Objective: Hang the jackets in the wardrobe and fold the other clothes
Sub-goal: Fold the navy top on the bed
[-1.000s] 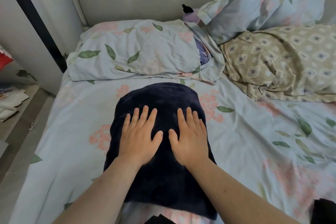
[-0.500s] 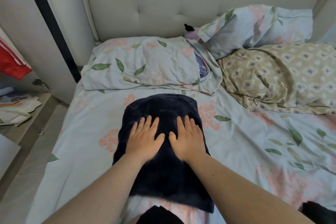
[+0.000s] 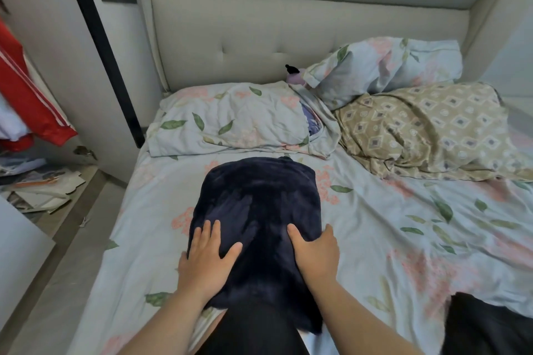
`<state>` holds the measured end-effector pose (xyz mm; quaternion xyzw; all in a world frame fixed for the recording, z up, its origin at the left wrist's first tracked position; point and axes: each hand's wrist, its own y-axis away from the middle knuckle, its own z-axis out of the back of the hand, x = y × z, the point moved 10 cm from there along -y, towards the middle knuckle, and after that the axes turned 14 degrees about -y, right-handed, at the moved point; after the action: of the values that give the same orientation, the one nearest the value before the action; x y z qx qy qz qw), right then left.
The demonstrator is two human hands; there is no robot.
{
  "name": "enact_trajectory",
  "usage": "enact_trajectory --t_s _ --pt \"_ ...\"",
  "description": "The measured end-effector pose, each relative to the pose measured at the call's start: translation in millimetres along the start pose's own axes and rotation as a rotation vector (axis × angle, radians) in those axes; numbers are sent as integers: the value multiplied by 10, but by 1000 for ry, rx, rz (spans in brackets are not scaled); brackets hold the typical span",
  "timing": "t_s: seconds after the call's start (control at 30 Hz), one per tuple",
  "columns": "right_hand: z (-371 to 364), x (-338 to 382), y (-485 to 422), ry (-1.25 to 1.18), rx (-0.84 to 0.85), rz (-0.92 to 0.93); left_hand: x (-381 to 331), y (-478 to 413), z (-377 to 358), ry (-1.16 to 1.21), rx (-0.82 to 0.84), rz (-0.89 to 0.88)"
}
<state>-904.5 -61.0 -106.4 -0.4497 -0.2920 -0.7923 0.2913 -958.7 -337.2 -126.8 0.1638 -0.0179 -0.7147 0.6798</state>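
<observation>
Change: a second ago both palms lay side by side on the middle of the cloth; now they have slid apart to its two sides and closer to the person's body.
Navy garment (image 3: pixel 259 199): folded into a thick, round-topped pad of plush, fuzzy fabric, lying flat on the bed in front of the pillows; brushed streaks show on its nap.
Left hand (image 3: pixel 206 261): grip wide, fingers straight and spread, palm pressed flat on the garment's left edge.
Right hand (image 3: pixel 315 253): thumb on top of the fabric, fingers bent over the right edge; whether this grip pinches the cloth I cannot tell.
Bed sheet (image 3: pixel 389 239): thin, wrinkled, pale blue with pink flowers and green leaves.
Pillows (image 3: pixel 230 121): the same print, soft and crumpled, by the headboard.
Headboard (image 3: pixel 274 37): padded, tufted, pale grey.
Quilt (image 3: pixel 427 130): beige with diamond shapes, bunched at the right.
Red jacket (image 3: pixel 26 95): smooth, white-striped, hanging at the far left.
</observation>
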Motion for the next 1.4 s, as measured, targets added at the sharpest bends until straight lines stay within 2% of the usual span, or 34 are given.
enact_trajectory --t_s 0.13,0.23,0.33,0.4,0.47,0.63,0.77,0.87,1.0,1.23,1.4 --pt "-102 -95 -107 -131 263 -196 147 28 178 341 -35 196" --pt "-190 -195 -217 -259 439 -354 161 -121 110 738 116 237" --pt "-266 -238 -282 -306 481 -423 27 -245 72 1175 333 241" --pt "-318 -280 -304 -331 492 -449 54 -349 90 1293 299 306" --pt "-352 -319 -315 -361 513 -463 104 -442 82 1312 213 361" --pt "-373 -363 -368 -333 469 -423 136 -563 -15 1123 222 363" --pt "-364 -277 -306 -371 465 -404 104 -530 -6 1163 252 339" --pt "-358 -181 -128 -494 495 -458 101 -405 117 1251 214 309" --pt "-396 159 199 -705 638 -565 181 -146 596 1332 55 210" --pt "-285 1218 793 -821 827 -393 514 688 1677 1440 -186 94" --pt "-329 1699 1567 -891 1030 -384 884 1553 2296 1417 -358 91"
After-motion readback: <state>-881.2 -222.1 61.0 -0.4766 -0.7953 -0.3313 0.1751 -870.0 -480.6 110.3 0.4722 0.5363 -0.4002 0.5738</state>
